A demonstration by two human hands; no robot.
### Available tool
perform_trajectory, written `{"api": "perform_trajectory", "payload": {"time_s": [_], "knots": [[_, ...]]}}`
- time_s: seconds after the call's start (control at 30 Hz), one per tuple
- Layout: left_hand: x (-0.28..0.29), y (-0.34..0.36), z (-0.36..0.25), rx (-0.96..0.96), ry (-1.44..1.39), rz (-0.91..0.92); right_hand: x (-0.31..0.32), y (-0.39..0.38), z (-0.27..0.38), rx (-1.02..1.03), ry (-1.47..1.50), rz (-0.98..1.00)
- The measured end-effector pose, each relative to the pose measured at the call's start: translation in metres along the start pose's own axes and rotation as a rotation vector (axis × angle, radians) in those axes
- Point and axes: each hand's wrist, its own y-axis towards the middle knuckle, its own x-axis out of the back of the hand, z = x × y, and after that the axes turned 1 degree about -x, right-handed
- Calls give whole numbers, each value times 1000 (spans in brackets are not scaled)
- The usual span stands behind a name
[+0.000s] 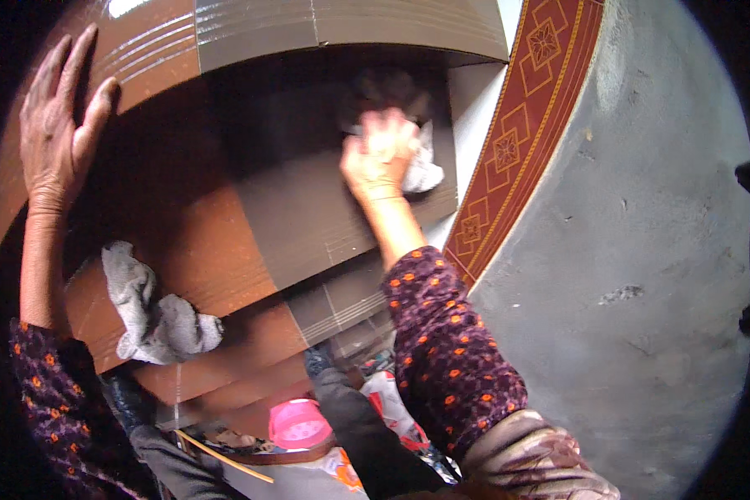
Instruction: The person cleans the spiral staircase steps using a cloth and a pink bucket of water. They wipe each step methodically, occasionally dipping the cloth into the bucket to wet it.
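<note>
My left hand lies with its fingers stretched out against the higher tiled step at the far left, holding nothing. On the dark brown part of the tiled stair tread, my right hand presses a whitish cloth. Its fingers are blurred and partly hidden over the cloth, most of which they cover. A crumpled grey cloth rests by the front edge of the orange-brown part of this tread, below my left hand and apart from both hands.
Lower steps drop toward me, with my legs over them. A red patterned border runs along the grey wall on the right. Further down are a pink container, a thin yellow stick and a red-and-white bag.
</note>
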Motion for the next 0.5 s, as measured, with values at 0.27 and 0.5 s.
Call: {"api": "perform_trajectory", "payload": {"time_s": [0.27, 0.5], "knots": [[44, -2, -32, 41, -153, -101, 42, -19, 103, 396, 455, 276], [125, -198, -134, 137, -446, 720, 51, -43, 16, -236, 411, 116]]}}
